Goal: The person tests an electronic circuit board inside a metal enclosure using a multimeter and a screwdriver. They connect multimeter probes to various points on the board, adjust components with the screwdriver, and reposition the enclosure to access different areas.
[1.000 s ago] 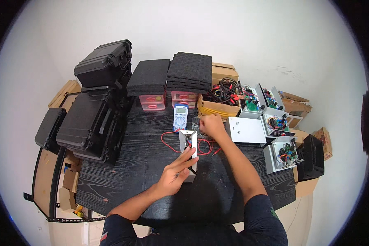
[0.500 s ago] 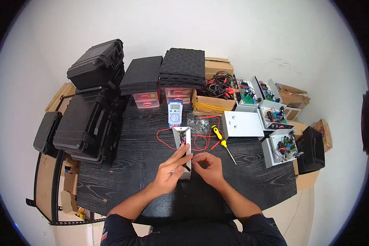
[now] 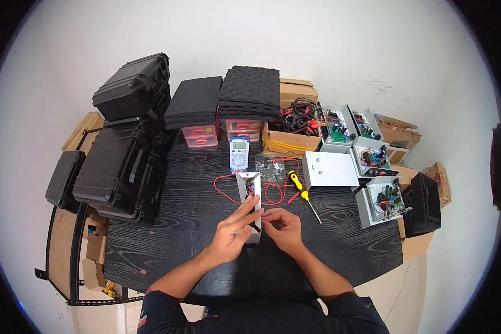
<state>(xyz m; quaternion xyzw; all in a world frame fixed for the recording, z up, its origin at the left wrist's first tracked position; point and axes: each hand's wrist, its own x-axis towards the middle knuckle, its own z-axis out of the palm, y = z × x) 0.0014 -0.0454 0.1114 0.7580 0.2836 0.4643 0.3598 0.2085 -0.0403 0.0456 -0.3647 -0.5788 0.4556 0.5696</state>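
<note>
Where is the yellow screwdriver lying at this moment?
In the head view, the yellow screwdriver lies on the black table, right of centre, between the red wires and the closed grey metal box.

Black hard cases stack left, foam pads behind, a multimeter and yellow-handled screwdriver mid-table.
</note>
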